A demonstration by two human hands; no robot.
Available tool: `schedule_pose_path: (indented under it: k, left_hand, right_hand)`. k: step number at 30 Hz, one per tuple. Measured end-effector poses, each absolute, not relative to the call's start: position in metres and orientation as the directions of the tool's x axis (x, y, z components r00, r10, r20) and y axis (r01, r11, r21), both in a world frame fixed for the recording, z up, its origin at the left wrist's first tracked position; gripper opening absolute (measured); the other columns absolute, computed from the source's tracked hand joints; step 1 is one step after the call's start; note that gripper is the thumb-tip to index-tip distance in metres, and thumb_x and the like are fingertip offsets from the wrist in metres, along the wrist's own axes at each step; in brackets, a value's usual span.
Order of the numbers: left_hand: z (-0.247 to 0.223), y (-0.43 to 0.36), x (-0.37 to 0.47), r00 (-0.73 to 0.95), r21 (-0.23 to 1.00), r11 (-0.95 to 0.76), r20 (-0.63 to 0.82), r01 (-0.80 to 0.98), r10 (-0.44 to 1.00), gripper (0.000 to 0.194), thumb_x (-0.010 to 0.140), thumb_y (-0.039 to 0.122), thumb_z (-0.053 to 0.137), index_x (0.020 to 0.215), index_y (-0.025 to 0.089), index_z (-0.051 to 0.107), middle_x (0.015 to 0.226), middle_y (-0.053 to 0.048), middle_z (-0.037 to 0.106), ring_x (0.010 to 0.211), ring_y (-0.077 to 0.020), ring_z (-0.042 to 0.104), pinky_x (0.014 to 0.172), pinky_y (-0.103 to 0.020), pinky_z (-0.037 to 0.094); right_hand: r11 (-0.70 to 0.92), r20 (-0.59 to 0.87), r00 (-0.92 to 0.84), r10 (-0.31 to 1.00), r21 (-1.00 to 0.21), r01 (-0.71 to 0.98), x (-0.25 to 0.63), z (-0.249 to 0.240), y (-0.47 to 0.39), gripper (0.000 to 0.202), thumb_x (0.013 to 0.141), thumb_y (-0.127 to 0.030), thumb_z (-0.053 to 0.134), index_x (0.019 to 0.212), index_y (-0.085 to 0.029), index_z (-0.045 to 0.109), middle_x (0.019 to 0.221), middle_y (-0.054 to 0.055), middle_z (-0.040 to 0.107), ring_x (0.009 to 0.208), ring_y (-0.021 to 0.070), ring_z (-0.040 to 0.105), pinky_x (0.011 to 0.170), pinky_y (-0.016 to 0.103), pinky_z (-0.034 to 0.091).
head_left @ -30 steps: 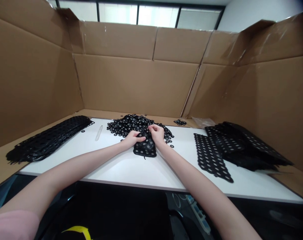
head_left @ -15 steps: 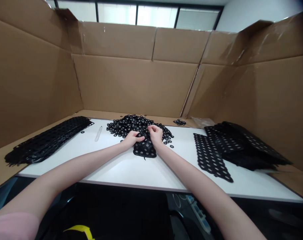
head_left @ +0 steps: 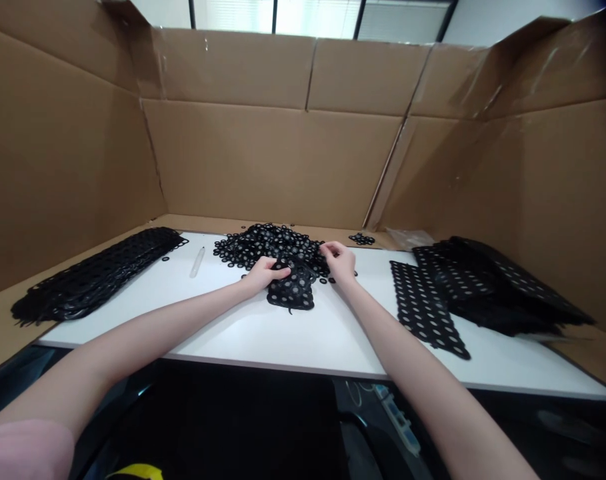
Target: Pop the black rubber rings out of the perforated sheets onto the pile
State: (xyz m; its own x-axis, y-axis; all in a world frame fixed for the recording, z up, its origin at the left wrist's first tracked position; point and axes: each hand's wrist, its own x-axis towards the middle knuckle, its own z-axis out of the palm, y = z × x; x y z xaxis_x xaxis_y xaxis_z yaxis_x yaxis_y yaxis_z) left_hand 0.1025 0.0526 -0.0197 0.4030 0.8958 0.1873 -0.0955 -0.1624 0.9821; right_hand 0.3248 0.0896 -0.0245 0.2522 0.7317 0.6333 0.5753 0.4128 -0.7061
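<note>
A black sheet of joined rings (head_left: 290, 291) with pale round centres hangs toward me at the front of the pile. My left hand (head_left: 263, 275) is closed on its left edge, thumb on top. Beyond it spreads a heap of small black rings (head_left: 253, 243) on the white table. My right hand (head_left: 341, 261) is at the right side of the heap, thumb and fingertips pinched together. Whether a ring sits in that pinch is too small to tell.
A stack of black ring sheets (head_left: 103, 270) lies at the left, near a clear pen-like tool (head_left: 197, 262). More perforated black sheets (head_left: 425, 303) lie at the right. A small ring cluster (head_left: 361, 239) is at the back. Cardboard walls (head_left: 233, 160) enclose the white table (head_left: 223, 340).
My right hand has moved right, away from the sheet, to the heap's right side. My left hand keeps its hold on the sheet. The camera view has tilted slightly down.
</note>
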Motion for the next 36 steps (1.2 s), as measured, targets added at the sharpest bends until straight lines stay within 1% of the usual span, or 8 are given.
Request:
schedule_pose_path:
  k: [4, 9, 14, 17, 20, 25, 32, 36]
  left_hand:
    - [-0.021, 0.054, 0.102, 0.413, 0.981, -0.167, 0.195, -0.103, 0.89, 0.032, 0.058, 0.035, 0.076, 0.078, 0.01, 0.069, 0.074, -0.005, 0.068, 0.069, -0.0171, 0.061, 0.068, -0.028, 0.044]
    - [-0.022, 0.056, 0.103, 0.428, 0.978, -0.168, 0.205, -0.123, 0.88, 0.033, 0.06, 0.034, 0.075, 0.082, 0.01, 0.069, 0.078, -0.006, 0.069, 0.073, -0.0179, 0.061, 0.072, -0.029, 0.044]
    - [-0.022, 0.055, 0.104, 0.408, 0.975, -0.184, 0.218, -0.121, 0.887, 0.032, 0.061, 0.034, 0.075, 0.08, 0.01, 0.067, 0.075, -0.005, 0.069, 0.07, -0.0171, 0.061, 0.071, -0.028, 0.044]
    - [-0.02, 0.054, 0.103, 0.407, 0.97, -0.21, 0.241, -0.119, 0.881, 0.031, 0.061, 0.034, 0.075, 0.078, 0.009, 0.067, 0.074, -0.004, 0.068, 0.07, -0.0172, 0.061, 0.07, -0.028, 0.044]
    - [-0.017, 0.053, 0.102, 0.414, 0.967, -0.218, 0.252, -0.129, 0.875, 0.033, 0.06, 0.034, 0.076, 0.08, 0.01, 0.067, 0.076, -0.005, 0.069, 0.071, -0.0177, 0.061, 0.071, -0.029, 0.044]
    - [-0.016, 0.053, 0.101, 0.451, 0.977, -0.148, 0.202, -0.152, 0.869, 0.033, 0.057, 0.03, 0.078, 0.079, 0.01, 0.066, 0.076, -0.005, 0.069, 0.069, -0.0176, 0.062, 0.071, -0.031, 0.046]
    - [-0.018, 0.058, 0.099, 0.452, 0.974, -0.121, 0.197, -0.192, 0.87, 0.03, 0.06, 0.031, 0.077, 0.076, 0.009, 0.065, 0.072, -0.006, 0.069, 0.064, -0.0171, 0.063, 0.069, -0.032, 0.048]
    - [-0.019, 0.059, 0.098, 0.513, 0.974, -0.1, 0.193, -0.202, 0.836, 0.029, 0.064, 0.033, 0.075, 0.075, 0.008, 0.064, 0.071, -0.007, 0.07, 0.061, -0.0169, 0.064, 0.068, -0.032, 0.05]
  right_hand:
    - [0.417, 0.665, 0.067, 0.744, -0.54, 0.731, 0.326, -0.034, 0.094, 0.016, 0.069, -0.024, 0.056, 0.078, -0.021, 0.068, 0.082, 0.003, 0.069, 0.082, 0.0206, 0.055, 0.08, 0.035, 0.041]
    - [0.39, 0.684, 0.1, 0.723, -0.523, 0.758, 0.333, -0.028, 0.092, 0.018, 0.074, -0.027, 0.053, 0.076, -0.02, 0.069, 0.084, 0.006, 0.068, 0.081, 0.0206, 0.054, 0.081, 0.036, 0.039]
    - [0.554, 0.691, 0.012, 0.723, -0.59, 0.587, 0.314, -0.003, 0.064, 0.03, 0.082, -0.041, 0.047, 0.083, -0.02, 0.067, 0.083, 0.005, 0.066, 0.08, 0.0187, 0.055, 0.076, 0.032, 0.042]
    - [0.62, 0.622, -0.191, 0.76, -0.603, 0.502, 0.298, 0.005, 0.05, 0.029, 0.077, -0.043, 0.056, 0.095, -0.022, 0.065, 0.08, 0.002, 0.064, 0.075, 0.0166, 0.055, 0.071, 0.03, 0.043]
    - [0.645, 0.589, -0.278, 0.759, -0.616, 0.453, 0.29, 0.005, 0.046, 0.029, 0.072, -0.039, 0.063, 0.095, -0.022, 0.065, 0.076, 0.001, 0.061, 0.067, 0.0139, 0.052, 0.066, 0.028, 0.042]
    - [0.627, 0.611, -0.189, 0.769, -0.665, 0.406, 0.29, 0.004, 0.049, 0.022, 0.072, -0.035, 0.061, 0.087, -0.019, 0.064, 0.064, -0.001, 0.057, 0.058, 0.0121, 0.048, 0.059, 0.026, 0.04]
    - [0.624, 0.633, -0.125, 0.764, -0.675, 0.394, 0.29, 0.006, 0.047, 0.018, 0.075, -0.033, 0.058, 0.085, -0.019, 0.06, 0.065, -0.001, 0.057, 0.059, 0.0123, 0.048, 0.059, 0.026, 0.04]
    - [0.637, 0.73, -0.119, 0.673, -0.491, 0.594, 0.291, 0.009, 0.043, 0.017, 0.074, -0.028, 0.06, 0.089, -0.02, 0.061, 0.074, 0.002, 0.059, 0.07, 0.0166, 0.051, 0.07, 0.031, 0.042]
